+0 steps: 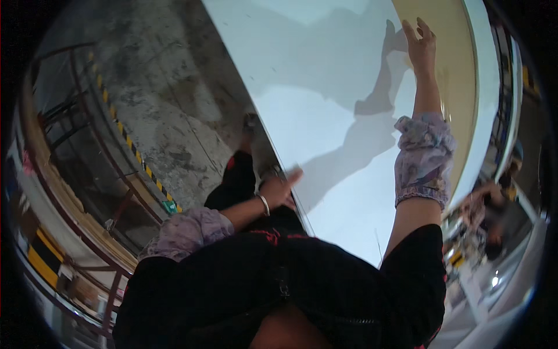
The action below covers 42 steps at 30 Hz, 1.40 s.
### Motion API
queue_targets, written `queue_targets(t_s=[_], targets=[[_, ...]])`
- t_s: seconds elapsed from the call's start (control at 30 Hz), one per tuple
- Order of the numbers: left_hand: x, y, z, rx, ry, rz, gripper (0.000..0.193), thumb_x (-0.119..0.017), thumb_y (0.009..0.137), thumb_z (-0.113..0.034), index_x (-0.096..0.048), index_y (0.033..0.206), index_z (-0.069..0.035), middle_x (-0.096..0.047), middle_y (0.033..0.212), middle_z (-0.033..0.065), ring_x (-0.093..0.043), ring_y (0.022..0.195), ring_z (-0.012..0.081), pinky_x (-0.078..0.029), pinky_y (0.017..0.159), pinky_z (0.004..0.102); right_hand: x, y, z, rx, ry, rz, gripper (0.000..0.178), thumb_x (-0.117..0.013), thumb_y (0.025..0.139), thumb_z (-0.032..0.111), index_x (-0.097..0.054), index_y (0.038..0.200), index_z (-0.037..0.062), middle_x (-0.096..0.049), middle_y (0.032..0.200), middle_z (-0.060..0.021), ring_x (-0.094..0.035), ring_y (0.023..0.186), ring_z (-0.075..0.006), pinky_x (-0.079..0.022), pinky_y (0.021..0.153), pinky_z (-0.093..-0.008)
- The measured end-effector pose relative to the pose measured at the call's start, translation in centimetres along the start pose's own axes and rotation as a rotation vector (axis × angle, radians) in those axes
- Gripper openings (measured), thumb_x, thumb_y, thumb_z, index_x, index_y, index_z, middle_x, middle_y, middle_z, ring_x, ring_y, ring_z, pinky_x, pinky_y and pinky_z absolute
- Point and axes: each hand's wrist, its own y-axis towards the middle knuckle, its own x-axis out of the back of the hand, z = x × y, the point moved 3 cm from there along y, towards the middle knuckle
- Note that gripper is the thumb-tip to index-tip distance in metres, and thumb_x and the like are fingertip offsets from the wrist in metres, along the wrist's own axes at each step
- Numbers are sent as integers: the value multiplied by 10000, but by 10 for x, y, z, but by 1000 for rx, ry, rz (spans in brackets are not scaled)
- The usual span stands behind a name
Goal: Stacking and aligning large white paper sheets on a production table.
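Observation:
A large white panel (325, 139) with a smooth face stretches away in front of me, and my shadow falls across it. My right hand (422, 49) reaches far out over its right side, where the white meets a tan surface (459, 87). The fingers there are apart, with nothing seen between them; whether they touch the surface I cannot tell. My left hand (280, 190) is low, by the panel's left edge, somewhat blurred. Its thumb sticks up next to the edge, and the other fingers spread below with nothing visible in them. A pale bracelet (264, 205) circles that wrist.
Grey concrete floor (157, 87) lies to the left, crossed by a yellow-and-black striped line (132, 145). Brown metal racks (93, 134) with flat boards stand at the far left. A pale band (488, 75) borders the tan surface. Another person (488, 209) is at the right.

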Motion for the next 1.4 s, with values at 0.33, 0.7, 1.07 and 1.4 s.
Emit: queue_targets(t_s=[0.33,0.7,1.07,1.4], targets=[[-4,-11,-11,-50,159,-190,798,-555,755,-640,-559,926,140,-629,713,228,-653,581,301,-560,484,339,231,-369,-103,-788,-3,344,560,-587,853,378,-481,1233,-19,-502,1183,-195,-545,1019,-292,-446,857,-373],[-35,-30,19,-388,416,-316,518,-605,835,-408,-536,1035,65,-626,932,175,-652,804,256,-557,710,386,227,-402,-97,-573,194,263,510,-571,850,335,-470,1274,70,-579,1100,-186,-562,1012,-308,-446,863,-355],[-45,-24,41,-654,323,-556,341,-636,812,-259,-575,886,68,-615,839,117,-637,675,201,-565,532,335,224,-408,-91,-459,52,221,472,-549,852,367,-543,1194,41,-637,921,-160,-609,868,-292,-467,785,-362],[-82,-54,73,-687,-185,-163,388,-624,840,-348,-555,985,5,-600,923,53,-589,835,148,-500,701,295,219,-411,-87,-498,152,168,498,-560,845,390,-545,1197,38,-614,815,-118,-589,766,-262,-463,736,-351]])
